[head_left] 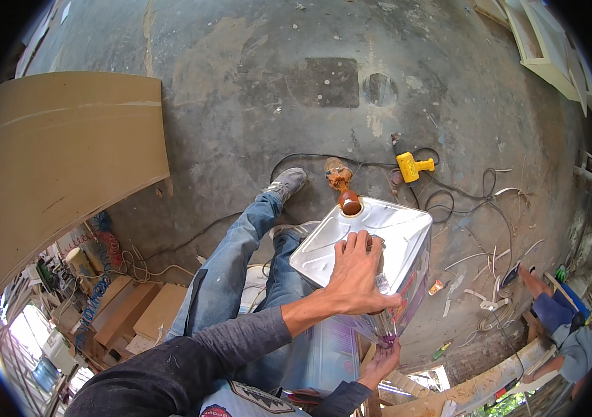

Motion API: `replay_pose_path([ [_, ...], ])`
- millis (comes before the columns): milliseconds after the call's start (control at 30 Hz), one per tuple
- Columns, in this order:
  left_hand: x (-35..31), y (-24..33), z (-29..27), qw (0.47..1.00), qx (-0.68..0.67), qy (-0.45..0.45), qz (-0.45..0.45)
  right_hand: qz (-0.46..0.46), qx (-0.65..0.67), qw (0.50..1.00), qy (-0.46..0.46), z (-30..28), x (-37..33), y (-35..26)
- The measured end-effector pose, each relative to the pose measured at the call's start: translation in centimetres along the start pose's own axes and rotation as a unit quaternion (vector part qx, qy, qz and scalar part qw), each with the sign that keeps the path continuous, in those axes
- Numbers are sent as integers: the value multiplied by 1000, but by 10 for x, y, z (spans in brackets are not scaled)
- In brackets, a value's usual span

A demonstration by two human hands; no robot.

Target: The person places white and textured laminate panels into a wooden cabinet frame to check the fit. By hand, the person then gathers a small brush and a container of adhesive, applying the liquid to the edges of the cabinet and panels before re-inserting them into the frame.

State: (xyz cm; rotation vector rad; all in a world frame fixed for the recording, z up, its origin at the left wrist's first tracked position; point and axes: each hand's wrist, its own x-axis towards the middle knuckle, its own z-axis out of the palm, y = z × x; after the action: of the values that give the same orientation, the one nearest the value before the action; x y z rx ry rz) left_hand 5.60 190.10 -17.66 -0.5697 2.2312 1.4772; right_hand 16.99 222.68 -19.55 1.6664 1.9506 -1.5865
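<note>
A large square metal tin [400, 221] is tipped forward over the floor in front of me. My left hand [358, 274] lies across its silvery top with the fingers curled; whether they hook a handle is hidden beneath them. Low on the tin's right side, my right hand [382, 363] grips its bottom end, its fingers partly out of sight. Brown, glossy liquid [349, 203] fills the round mouth at the tin's far corner. It runs out toward a small clear container [338, 167] on the floor, which holds more of the brown stuff.
A yellow heat gun [414, 167] lies to the right of the container, its black cord [442, 208] looping across the concrete floor. Pale scrap strips [494, 264] litter the right side. A brown board [73, 153] stands at left. Another person [560, 320] sits at far right.
</note>
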Motion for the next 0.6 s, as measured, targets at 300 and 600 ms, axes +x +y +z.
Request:
replay_pose_path([
  [300,0,0,-2,1000,-5,1,1,4,-10,1000,-11,-4,2,1],
  [600,-1,0,-4,1000,-9,-2,1,-2,16,1000,16,-4,-2,-1],
])
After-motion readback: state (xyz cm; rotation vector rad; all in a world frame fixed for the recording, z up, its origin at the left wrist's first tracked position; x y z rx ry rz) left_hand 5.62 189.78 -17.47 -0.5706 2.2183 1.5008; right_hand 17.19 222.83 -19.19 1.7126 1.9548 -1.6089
